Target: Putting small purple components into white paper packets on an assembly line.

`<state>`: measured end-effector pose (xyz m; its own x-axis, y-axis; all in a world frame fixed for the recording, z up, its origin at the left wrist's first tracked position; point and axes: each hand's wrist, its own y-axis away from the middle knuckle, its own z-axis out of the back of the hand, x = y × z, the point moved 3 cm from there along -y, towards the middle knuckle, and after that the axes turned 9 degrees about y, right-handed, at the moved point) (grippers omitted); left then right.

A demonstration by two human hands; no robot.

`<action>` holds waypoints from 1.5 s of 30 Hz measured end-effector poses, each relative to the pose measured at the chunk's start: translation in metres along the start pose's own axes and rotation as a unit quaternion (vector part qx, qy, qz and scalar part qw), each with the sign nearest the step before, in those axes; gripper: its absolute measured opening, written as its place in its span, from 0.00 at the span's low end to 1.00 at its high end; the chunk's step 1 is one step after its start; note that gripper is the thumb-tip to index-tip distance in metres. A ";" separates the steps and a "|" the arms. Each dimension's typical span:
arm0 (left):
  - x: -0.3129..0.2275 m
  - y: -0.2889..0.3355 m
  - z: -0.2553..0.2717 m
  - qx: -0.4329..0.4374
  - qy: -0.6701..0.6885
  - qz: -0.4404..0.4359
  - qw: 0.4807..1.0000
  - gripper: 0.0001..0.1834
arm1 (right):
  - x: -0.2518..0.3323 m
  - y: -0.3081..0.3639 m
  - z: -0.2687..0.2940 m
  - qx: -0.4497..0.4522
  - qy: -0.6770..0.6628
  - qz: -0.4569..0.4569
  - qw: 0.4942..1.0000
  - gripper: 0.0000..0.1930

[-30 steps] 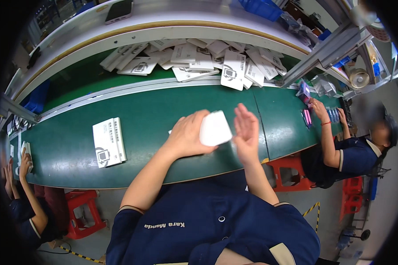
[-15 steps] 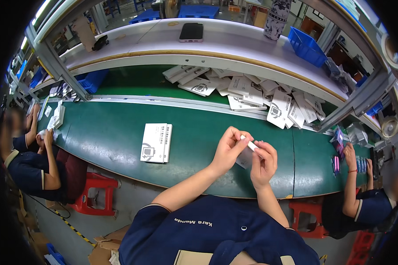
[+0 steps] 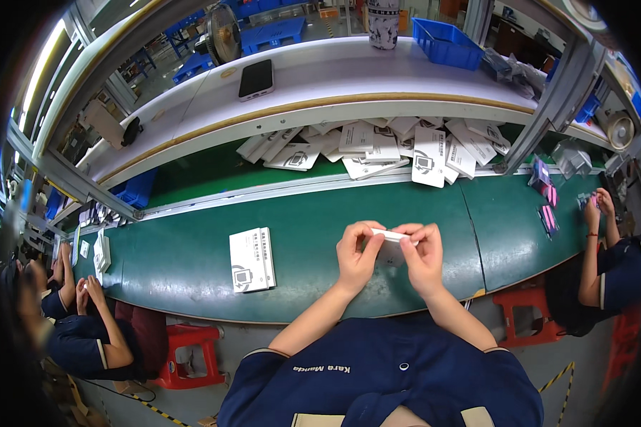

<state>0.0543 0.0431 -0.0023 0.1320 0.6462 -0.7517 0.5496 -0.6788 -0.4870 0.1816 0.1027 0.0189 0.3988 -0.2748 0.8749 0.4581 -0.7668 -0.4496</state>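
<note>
White piece [image 3: 389, 235] bridges left hand [image 3: 358, 250] and right hand [image 3: 423, 253], both pinching it.

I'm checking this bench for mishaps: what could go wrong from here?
The thin white item is pinched between the fingers and thumbs of the left hand and right hand above the green table, so it might slip and drop. In the loose pile, white boxes lie tilted over one another, and the front box overlaps the metal rail; a nudge could send some sliding.
</note>
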 end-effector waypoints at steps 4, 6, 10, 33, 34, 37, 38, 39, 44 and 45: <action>-0.016 -0.006 -0.003 0.047 -0.166 -0.086 0.981 0.07 | -0.026 0.024 0.015 0.001 0.279 0.216 0.936 0.23; -0.024 -0.007 0.003 0.056 -0.220 -0.115 0.967 0.10 | -0.029 0.026 0.011 -0.032 0.299 0.175 0.938 0.23; -0.020 0.006 0.049 -0.182 0.215 0.379 0.881 0.35 | 0.000 0.030 -0.022 0.166 0.413 0.339 0.829 0.12; -0.012 0.015 0.032 0.337 -0.576 0.050 0.744 0.46 | 0.022 -0.032 0.304 -0.138 0.793 0.049 0.592 0.36; -0.013 0.015 0.031 0.339 -0.564 0.058 0.751 0.45 | 0.033 -0.032 0.348 -0.192 0.804 -0.011 0.563 0.43; -0.015 0.009 0.031 0.335 -0.511 0.047 0.790 0.38 | 0.041 -0.011 0.450 -0.225 0.843 -0.131 0.471 0.55; -0.016 0.010 0.039 0.343 -0.473 0.045 0.811 0.36 | 0.038 -0.007 0.457 -0.187 0.826 -0.181 0.501 0.47; -0.016 0.009 0.051 0.300 -0.402 0.088 0.861 0.30 | 0.034 -0.002 0.464 -0.151 0.807 -0.202 0.533 0.42; -0.025 -0.003 0.100 0.067 -0.339 0.184 0.920 0.09 | 0.009 0.012 0.391 -0.106 0.813 -0.151 0.553 0.27; -0.026 -0.005 0.098 0.047 -0.340 0.201 0.918 0.08 | 0.007 0.015 0.354 -0.089 0.809 -0.126 0.567 0.28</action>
<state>-0.0328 -0.0047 -0.0238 -0.2552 -0.0076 -0.9669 0.4908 -0.8626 -0.1228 0.4731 0.2946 -0.0455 -0.9787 -0.2050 -0.0096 0.1937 -0.9071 -0.3736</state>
